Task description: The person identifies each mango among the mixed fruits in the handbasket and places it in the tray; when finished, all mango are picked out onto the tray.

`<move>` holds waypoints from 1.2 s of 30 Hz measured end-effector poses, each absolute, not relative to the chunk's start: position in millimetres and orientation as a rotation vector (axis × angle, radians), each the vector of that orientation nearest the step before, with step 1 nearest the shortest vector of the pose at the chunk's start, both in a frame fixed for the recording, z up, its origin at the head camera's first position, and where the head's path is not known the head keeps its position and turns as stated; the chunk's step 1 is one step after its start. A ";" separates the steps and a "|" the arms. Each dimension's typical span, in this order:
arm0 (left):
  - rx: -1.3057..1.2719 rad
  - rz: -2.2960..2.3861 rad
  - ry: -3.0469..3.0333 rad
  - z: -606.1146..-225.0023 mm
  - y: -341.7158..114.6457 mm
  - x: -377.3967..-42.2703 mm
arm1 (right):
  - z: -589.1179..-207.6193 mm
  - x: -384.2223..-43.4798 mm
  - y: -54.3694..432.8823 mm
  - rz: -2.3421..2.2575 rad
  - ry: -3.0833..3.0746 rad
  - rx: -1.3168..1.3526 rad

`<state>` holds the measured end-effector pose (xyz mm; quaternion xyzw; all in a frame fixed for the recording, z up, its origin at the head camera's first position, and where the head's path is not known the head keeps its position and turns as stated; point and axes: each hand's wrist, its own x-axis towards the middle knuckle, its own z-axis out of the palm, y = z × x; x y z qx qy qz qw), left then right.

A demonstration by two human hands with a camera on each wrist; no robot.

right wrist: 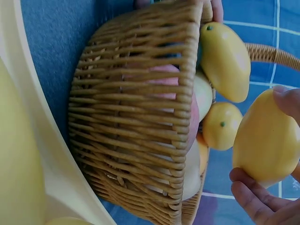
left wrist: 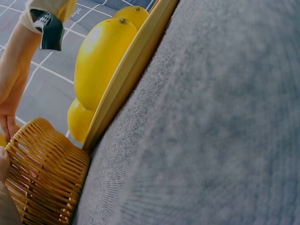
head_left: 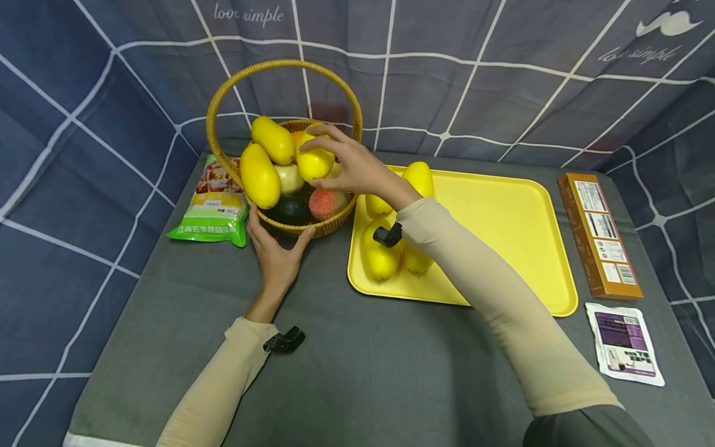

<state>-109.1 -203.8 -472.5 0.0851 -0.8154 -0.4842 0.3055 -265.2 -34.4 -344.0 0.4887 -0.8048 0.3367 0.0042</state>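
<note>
My right hand (head_left: 357, 164) pinches a yellow mango (head_left: 314, 162) between thumb and fingers, above the wicker basket (head_left: 333, 225). In the right wrist view this mango (right wrist: 265, 140) is clear of the basket's near rim. My left hand (head_left: 277, 261) holds the basket's front side, with thumb and fingers spread along the rim. Two more mangoes, one upper (head_left: 272, 139) and one lower (head_left: 259, 176), lie at the basket's left. Below them are a pale round fruit (head_left: 289, 179), a dark green avocado-like fruit (head_left: 290, 211) and a reddish peach-like fruit (head_left: 326, 203).
Right of the basket, a yellow tray (head_left: 503, 236) bears several mangoes (head_left: 380, 251) at its left end. A green snack bag (head_left: 215, 214) lies left of the basket. An orange-brown box (head_left: 600, 236) and a white-purple pouch (head_left: 625, 344) lie at the far right. The basket's tall handle (head_left: 285, 64) arches overhead.
</note>
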 end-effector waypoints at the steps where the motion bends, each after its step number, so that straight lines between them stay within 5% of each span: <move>1: 0.224 -1.280 -2.160 -472.8 -203.8 -109.2 | -344.5 -263.5 -33.3 1.062 -2.506 1.546; 36: 0.217 -1.299 -2.147 -473.1 -203.7 -109.3 | -352.0 -219.7 28.2 1.026 -2.402 1.567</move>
